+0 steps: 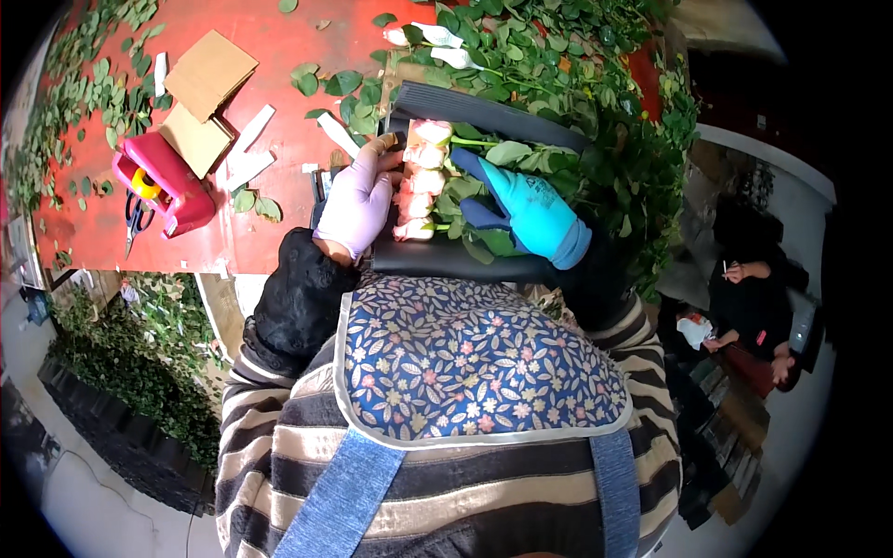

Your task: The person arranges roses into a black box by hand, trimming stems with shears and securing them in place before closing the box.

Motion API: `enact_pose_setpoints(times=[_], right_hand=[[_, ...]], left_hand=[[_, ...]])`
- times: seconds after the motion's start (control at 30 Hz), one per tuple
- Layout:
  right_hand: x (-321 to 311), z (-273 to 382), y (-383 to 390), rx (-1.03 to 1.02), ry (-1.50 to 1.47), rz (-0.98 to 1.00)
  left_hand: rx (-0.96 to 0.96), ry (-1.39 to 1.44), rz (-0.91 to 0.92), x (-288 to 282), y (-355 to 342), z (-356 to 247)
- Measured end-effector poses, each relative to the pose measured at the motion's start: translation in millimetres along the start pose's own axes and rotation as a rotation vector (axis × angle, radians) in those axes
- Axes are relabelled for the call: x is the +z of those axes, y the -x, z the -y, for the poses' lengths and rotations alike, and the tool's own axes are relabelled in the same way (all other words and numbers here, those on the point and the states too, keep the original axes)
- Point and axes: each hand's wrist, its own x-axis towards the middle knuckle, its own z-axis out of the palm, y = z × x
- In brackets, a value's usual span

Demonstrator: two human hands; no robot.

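Note:
A row of several pale pink roses (419, 181) lies on their stems in a black padded trough (462, 268). My left hand (358, 195), in a lilac glove with some bare fingertips, curls its fingers at the left edge of the blooms; what they hold is hidden. My right hand (521, 206), in a cyan and navy glove, rests over the stems and leaves just right of the blooms, thumb and fingers apart.
The red table (102, 232) bears a pink tape dispenser (186, 200), scissors (135, 228), cardboard squares (209, 74), white strips (251, 139) and scattered leaves. More foliage and white-wrapped buds (446, 58) lie beyond the trough. A person in black (749, 298) is at the right.

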Motion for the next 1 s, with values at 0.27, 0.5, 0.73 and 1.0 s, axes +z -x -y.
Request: enact_pose_setpoints(times=[0.27,0.5,0.73,1.0], right_hand=[[3,-8,-3,-0.055,-0.052,0.036],[-23,16,3,0.101,0.304,0.165],[-20,33,-4,-0.084,0.4,0.241],[38,12,-18,-0.203,0.665,0.14]], left_hand=[[0.018,0.041,0.002,2,12,11],[0.096,-0.143,-0.028,-13,13,-5],[0.393,-0.645,0.01,-18,8,-25],[0.373,-0.554,0.006,7,-20,-22]])
